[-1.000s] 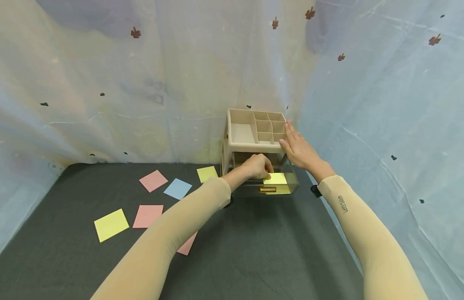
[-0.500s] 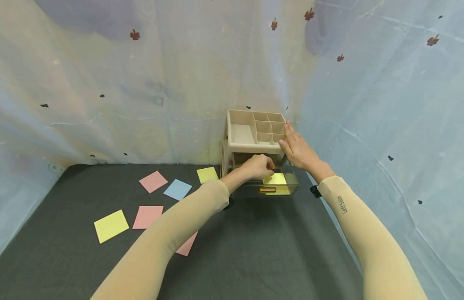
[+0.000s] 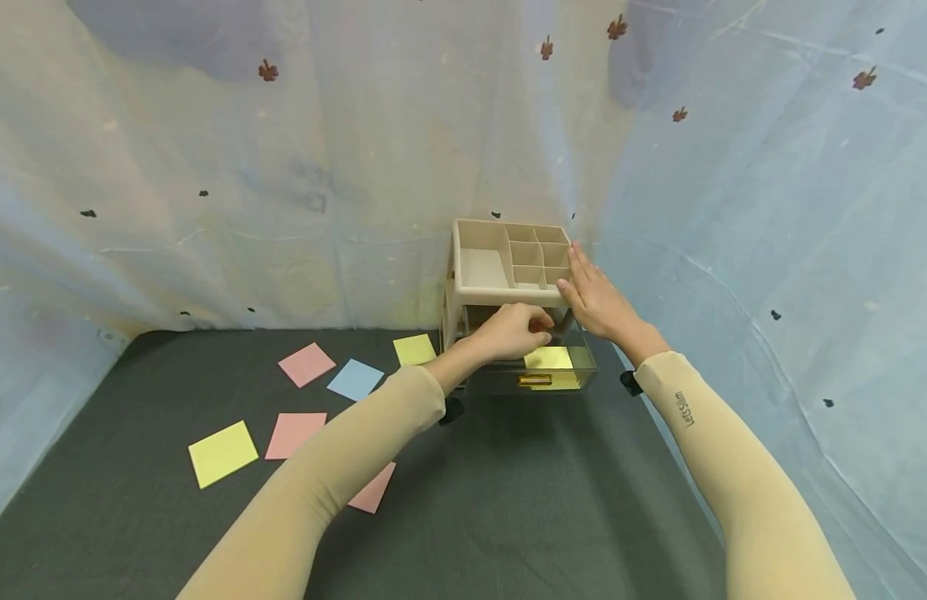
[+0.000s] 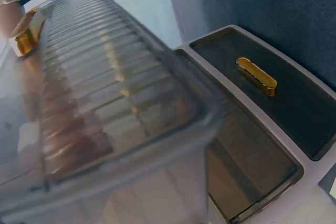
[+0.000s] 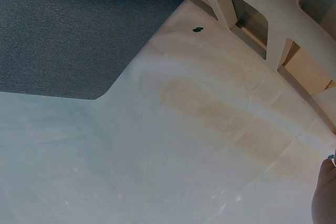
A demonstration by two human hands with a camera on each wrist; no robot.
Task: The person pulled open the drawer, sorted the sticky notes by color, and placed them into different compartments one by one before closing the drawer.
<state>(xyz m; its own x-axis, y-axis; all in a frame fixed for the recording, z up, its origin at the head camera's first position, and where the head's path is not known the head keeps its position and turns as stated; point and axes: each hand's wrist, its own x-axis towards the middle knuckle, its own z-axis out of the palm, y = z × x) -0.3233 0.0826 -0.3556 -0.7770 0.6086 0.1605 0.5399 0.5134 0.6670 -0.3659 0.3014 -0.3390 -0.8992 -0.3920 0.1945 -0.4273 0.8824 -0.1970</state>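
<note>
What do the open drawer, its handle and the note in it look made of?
Note: likely matte paper; flat with straight edges. Drawer: probably glossy, smoke-tinted plastic; the note shows through its front. Handle: shiny gold with bright highlights; metal or coated plastic, can't tell.

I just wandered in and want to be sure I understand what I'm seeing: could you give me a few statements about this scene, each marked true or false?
1. The right hand is at the right side of the organizer. True.
2. The left hand grips the gold handle. False: it is at the open drawer, not touching the handle.
3. A yellow note lies inside that drawer. True.
4. The blue note is on top of the organizer. False: it lies on the table.
5. Pink notes lie on the table. True.
</note>
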